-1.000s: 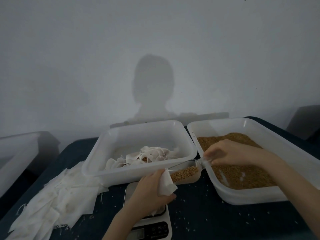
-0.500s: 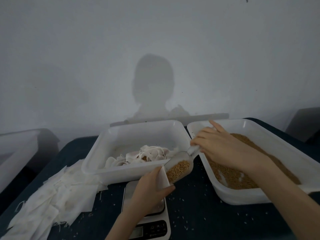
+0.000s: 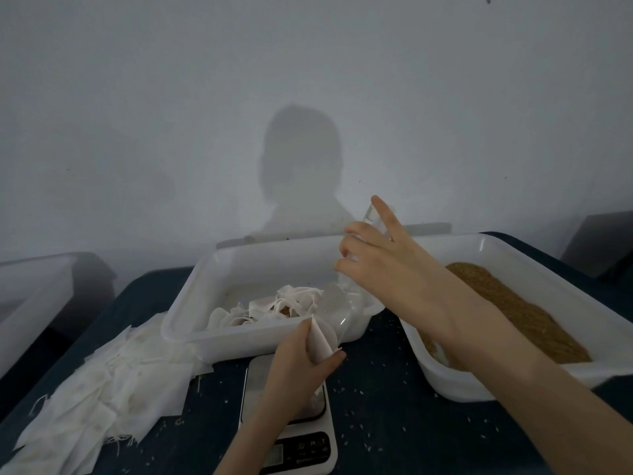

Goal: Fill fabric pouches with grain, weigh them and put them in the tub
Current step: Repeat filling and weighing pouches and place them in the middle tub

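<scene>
White fabric pouch [image 3: 320,342] held open under a tipped clear scoop [image 3: 339,308], over the scale [image 3: 294,418].

Left hand [image 3: 298,366] pinches the pouch between thumb and curled fingers, mouth up, likely so grain drops straight in. Right hand [image 3: 380,262] grasps the scoop's handle, forefinger straight, bowl pointing down at the pouch mouth just below its fingers. Tub [image 3: 191,303] of filled pouches sits just beyond the left fingers; grain tray [image 3: 486,245] lies under the right forearm.
</scene>
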### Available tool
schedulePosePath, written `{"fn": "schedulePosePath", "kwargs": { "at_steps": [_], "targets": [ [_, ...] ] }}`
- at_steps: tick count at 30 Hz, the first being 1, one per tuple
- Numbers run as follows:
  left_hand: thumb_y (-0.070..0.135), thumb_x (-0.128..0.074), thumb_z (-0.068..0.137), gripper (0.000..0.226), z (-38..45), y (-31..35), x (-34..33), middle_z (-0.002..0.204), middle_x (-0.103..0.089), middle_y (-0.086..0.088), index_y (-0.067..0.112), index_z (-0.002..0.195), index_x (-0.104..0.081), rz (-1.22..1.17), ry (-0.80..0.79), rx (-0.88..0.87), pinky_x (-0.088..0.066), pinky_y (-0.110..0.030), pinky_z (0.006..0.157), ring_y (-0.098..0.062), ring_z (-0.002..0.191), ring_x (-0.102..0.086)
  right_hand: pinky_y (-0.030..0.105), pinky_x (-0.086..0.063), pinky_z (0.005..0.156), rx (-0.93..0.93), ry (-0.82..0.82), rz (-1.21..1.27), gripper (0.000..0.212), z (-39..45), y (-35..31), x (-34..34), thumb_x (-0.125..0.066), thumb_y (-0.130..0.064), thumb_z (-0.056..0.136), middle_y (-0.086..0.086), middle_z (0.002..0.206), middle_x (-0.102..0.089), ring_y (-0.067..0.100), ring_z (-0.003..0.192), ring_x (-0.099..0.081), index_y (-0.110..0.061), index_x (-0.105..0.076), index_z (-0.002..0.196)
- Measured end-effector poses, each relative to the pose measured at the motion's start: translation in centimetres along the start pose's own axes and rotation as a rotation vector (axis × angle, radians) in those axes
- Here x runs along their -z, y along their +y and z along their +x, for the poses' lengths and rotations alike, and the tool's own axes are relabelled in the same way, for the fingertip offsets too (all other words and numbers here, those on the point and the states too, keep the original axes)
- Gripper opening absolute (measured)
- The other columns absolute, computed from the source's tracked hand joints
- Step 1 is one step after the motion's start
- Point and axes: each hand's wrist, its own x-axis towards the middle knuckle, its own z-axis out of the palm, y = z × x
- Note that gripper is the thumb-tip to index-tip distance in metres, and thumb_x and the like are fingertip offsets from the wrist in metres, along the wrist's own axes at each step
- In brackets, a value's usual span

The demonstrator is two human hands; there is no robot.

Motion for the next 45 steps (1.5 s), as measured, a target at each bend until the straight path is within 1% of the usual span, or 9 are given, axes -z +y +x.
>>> {"fn": "schedulePosePath", "kwargs": {
  "at_steps": [4, 8, 16, 20, 25, 33, 37, 41, 45],
  "targets": [
    [0.044, -0.072, 0.078, 0.053, 0.0, -0.1, 0.3, 0.104, -0.058, 0.014, 0.026, 0.12, -0.046, 0.007, 0.008, -0.022, -0.047, -0.023, 0.083, -0.004, 0.096, -0.056, 0.05, 0.034, 0.101, -0.016, -0.033, 0.08, 0.073, -0.5, 0.8, -1.0, -0.004, 0.002, 0.073, 0.003, 0.118, -0.052, 0.023, 0.13, -0.036, -0.018, -0.058, 0.119],
    [0.044, -0.071, 0.08, 0.068, 0.1, -0.4, 0.7, 0.109, -0.052, 0.019, 0.024, 0.136, -0.039, 0.006, -0.02, -0.022, -0.043, -0.018, 0.084, -0.001, 0.099, -0.052, 0.052, 0.021, 0.109, -0.056, -0.108, 0.227, 0.061, -1.7, 1.9, -2.5, -0.042, 0.006, 0.082, -0.001, 0.128, -0.051, 0.019, 0.13, -0.036, -0.026, -0.051, 0.132],
    [0.029, -0.066, 0.088, 0.02, 0.3, -0.7, 1.1, 0.074, -0.058, 0.009, 0.034, 0.099, -0.05, -0.077, -0.025, -0.043, -0.041, -0.007, 0.054, 0.01, 0.066, -0.056, 0.029, -0.019, 0.112, -0.256, -0.184, 0.549, 0.038, -5.9, 5.5, -7.6, -0.047, -0.025, 0.099, -0.019, 0.13, -0.051, 0.005, 0.122, -0.041, -0.04, -0.047, 0.134],
    [0.028, -0.064, 0.09, 0.021, 0.5, -0.9, 0.9, 0.082, -0.061, 0.007, 0.039, 0.096, -0.046, -0.086, -0.002, -0.043, -0.044, -0.009, 0.057, 0.008, 0.073, -0.056, 0.026, -0.039, 0.092, -0.436, -0.205, 0.62, 0.035, -9.2, 7.7, -10.4, -0.051, -0.024, 0.096, -0.009, 0.121, -0.061, 0.011, 0.109, -0.052, -0.031, -0.056, 0.13],
    [0.021, -0.065, 0.089, 0.023, 0.8, -1.6, 0.6, 0.091, -0.062, 0.008, 0.035, 0.1, -0.052, -0.183, -0.028, -0.044, -0.044, -0.008, 0.066, 0.005, 0.08, -0.057, 0.033, -0.046, 0.093, -0.633, -0.535, 0.604, 0.031, -12.9, 9.2, -14.5, -0.05, -0.018, 0.097, -0.001, 0.126, -0.059, 0.016, 0.111, -0.056, -0.024, -0.055, 0.128],
    [0.016, -0.069, 0.084, 0.021, 1.0, -3.9, 1.5, 0.088, -0.065, 0.009, 0.036, 0.085, -0.063, -0.105, -0.057, -0.04, -0.047, -0.015, 0.075, -0.004, 0.087, -0.06, 0.022, -0.051, 0.079, -0.579, -0.818, 0.502, 0.023, -14.6, 8.1, -18.8, -0.046, -0.038, 0.098, -0.008, 0.1, -0.063, 0.006, 0.084, -0.059, -0.024, -0.061, 0.11],
    [0.026, -0.065, 0.086, 0.025, 0.8, -6.9, 2.8, 0.09, -0.054, 0.015, 0.048, 0.079, -0.054, 0.21, -0.098, -0.003, -0.038, -0.008, 0.066, 0.002, 0.079, -0.053, 0.021, -0.049, 0.069, -0.517, -0.83, 0.473, 0.033, -13.7, 7.4, -18.7, -0.041, -0.058, 0.094, -0.011, 0.096, -0.058, 0.004, 0.081, -0.056, -0.031, -0.056, 0.104],
    [0.026, -0.061, 0.089, 0.028, 0.6, -8.7, 3.4, 0.077, -0.055, 0.015, 0.045, 0.073, -0.049, 0.27, -0.081, -0.007, -0.037, -0.012, 0.062, 0.001, 0.071, -0.051, 0.02, -0.046, 0.066, -0.551, -0.844, 0.441, 0.031, -12.3, 6.7, -18.2, -0.041, -0.05, 0.096, -0.009, 0.093, -0.059, 0.005, 0.079, -0.055, -0.025, -0.059, 0.1],
    [0.022, -0.058, 0.09, 0.018, 0.2, -8.7, 3.0, 0.076, -0.053, 0.018, 0.036, 0.081, -0.053, 0.349, -0.009, -0.118, -0.037, -0.008, 0.064, 0.003, 0.07, -0.048, 0.031, -0.052, 0.079, -0.615, -0.504, 0.503, 0.024, -9.4, 4.5, -15.1, -0.048, -0.035, 0.097, -0.006, 0.109, -0.062, 0.012, 0.094, -0.058, -0.026, -0.06, 0.115]
  ]
}}
